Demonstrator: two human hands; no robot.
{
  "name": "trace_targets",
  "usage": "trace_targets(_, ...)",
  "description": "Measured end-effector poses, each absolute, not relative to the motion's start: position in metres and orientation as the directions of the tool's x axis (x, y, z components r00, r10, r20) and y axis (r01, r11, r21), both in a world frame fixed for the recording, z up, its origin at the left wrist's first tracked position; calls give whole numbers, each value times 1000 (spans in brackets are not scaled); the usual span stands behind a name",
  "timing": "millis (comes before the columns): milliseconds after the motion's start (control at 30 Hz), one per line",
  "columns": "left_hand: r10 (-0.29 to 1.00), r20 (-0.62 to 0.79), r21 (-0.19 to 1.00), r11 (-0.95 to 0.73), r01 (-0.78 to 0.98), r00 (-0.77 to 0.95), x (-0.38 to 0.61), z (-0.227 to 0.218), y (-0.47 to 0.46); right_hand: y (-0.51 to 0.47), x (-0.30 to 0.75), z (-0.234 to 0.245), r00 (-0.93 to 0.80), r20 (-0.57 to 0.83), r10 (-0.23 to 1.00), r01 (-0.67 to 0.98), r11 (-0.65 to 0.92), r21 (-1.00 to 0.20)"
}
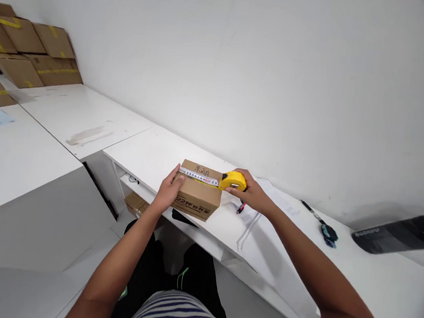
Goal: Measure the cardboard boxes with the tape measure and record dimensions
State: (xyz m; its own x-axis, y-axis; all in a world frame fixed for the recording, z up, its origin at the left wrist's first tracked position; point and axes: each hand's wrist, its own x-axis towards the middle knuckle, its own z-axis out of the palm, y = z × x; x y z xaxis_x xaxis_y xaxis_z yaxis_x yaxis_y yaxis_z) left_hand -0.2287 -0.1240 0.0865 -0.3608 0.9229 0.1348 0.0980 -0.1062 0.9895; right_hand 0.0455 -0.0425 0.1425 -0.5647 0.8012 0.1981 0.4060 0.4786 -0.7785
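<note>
A small cardboard box [202, 194] with black handwriting on top and black print on its front side sits at the front edge of the white desk [149, 148]. Across its top runs the pulled-out blade of a yellow tape measure [234, 181]. My right hand [252, 189] is wrapped around the tape measure's case, at the box's right edge. On the left edge, my left hand [170, 187] grips the box corner, its thumb on top beside the blade's end. Some of its fingers are hidden behind the box.
Several cardboard boxes [31, 54] with yellow tape are stacked at the far left. White paper sheets [265, 233] and a pink-and-black pen [241, 207] lie to the right. Further right are a dark strap-like item [327, 233] and a black cylinder [394, 234]. A wall stands behind.
</note>
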Motion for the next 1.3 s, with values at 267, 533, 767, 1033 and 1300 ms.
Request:
trace_targets(267, 948, 154, 988, -149, 37, -279, -216, 87, -90, -52, 78, 106, -341, 299, 891, 335, 412, -847)
trace_targets(533, 968, 176, 984, -178, 6, -181, -189, 88, -55, -61, 104, 112, -193, 295, 936, 434, 351, -830)
trace_targets(767, 959, 172, 983, -183, -30, -226, -188, 90, -58, -77, 102, 102, -153, 338, 928, 567, 363, -739)
trace_targets(1033, 970, 144, 989, -150, -13, -193, -188, 93, -58, -81, 93, 95, -89, 445, 891, 579, 410, -705)
trace_targets(1300, 959, 231, 973, -227, 43, -164, -191, 88, -61, -68, 16, 139, -280, 339, 898, 735, 428, -526)
